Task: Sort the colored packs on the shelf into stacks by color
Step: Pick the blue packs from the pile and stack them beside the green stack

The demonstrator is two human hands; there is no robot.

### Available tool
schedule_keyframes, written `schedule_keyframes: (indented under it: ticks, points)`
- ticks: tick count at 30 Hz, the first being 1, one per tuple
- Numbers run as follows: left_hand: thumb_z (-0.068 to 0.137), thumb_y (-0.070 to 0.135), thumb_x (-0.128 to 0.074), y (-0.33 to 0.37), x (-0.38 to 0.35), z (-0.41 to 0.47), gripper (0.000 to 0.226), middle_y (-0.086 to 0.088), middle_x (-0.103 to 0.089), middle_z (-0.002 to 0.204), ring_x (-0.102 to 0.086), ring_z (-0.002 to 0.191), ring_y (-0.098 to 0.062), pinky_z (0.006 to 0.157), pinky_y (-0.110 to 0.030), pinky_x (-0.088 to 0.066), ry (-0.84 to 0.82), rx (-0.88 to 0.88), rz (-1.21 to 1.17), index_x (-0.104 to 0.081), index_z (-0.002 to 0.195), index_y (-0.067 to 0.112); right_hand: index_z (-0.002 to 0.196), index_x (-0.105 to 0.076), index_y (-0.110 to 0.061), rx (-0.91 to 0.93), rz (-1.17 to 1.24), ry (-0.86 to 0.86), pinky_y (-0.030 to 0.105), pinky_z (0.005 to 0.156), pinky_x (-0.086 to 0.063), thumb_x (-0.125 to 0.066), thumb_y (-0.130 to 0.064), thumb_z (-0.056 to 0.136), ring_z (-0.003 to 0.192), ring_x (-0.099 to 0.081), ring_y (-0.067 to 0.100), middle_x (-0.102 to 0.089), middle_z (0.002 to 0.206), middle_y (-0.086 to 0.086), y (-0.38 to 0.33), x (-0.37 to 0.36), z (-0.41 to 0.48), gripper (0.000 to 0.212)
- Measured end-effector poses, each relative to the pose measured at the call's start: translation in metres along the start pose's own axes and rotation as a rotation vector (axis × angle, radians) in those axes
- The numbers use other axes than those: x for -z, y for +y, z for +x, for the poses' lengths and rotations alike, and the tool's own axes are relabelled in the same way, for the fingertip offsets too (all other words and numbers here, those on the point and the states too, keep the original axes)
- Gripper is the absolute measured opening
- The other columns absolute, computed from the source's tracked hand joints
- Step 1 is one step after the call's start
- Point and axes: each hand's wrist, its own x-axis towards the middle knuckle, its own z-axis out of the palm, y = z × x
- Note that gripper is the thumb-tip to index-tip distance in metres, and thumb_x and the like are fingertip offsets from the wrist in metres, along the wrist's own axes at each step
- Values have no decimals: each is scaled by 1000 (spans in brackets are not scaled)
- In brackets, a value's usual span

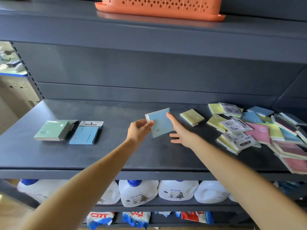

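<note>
Shelf (99, 156), dark grey, with both bare arms reaching in over its front edge. The left hand (138, 128) pinches a light blue pack (160, 122) by its left edge, thumb on top and fingers curled beneath, so the pack rides tilted above the middle of the shelf, clear of the surface. The right hand (180, 130) is spread wide, fingers loose, gripping nothing; its index finger lies along the pack's right edge (touching or just shy of it, hard to say). Off to the left, two sorted spots: a green stack (52, 130) lying flat, and just beside it on the right a blue stack (86, 132) with a printed header card at its far end. The two sit close together, whether edge to edge I cannot tell. Right of the hands, one yellow pack (191, 117) lies alone, near the raised pack but apart from it. Further right, the unsorted pile (259, 130) sprawls to the shelf's end: yellow, blue and pink packs overlapping at all angles, several face down with white printed backs showing. Up top, an orange basket (159, 7) sits on the shelf above. Below, white jugs (137, 193) with blue caps stand in a row.
</note>
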Motion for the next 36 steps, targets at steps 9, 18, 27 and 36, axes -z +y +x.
schedule_keyframes:
  ticks: [9,18,27,36]
  points:
    - [95,22,-49,0,45,5,17,-4,-59,80,-62,70,-15,58,-16,-52,-126,117,-116,-55,83,12,95,-61,-11,51,50,-42,31,77,-52,-45,-56,88,86,-61,21,-64,95,6,-12,-20,1,48]
    - [96,22,-46,-7,83,4,18,3,-60,79,-57,70,-10,50,-9,-46,-118,143,-115,-58,82,21,110,-54,-15,61,108,-144,29,71,-53,-47,-41,94,80,-63,20,-63,88,5,-17,-65,1,31]
    - [96,17,-45,-13,119,8,17,-2,-62,82,-63,63,-7,58,-17,-54,-66,128,-265,-57,109,18,91,-58,-14,53,256,-239,30,73,-51,-49,-26,96,75,-61,19,-63,85,6,-29,-105,-2,16]
    - [94,16,-48,-13,155,12,15,-10,-61,85,-56,80,-28,70,-31,-41,21,178,-302,-61,101,20,116,-57,-11,134,311,-202,26,73,-50,-50,-15,96,75,-60,17,-62,88,3,-38,-146,5,22]
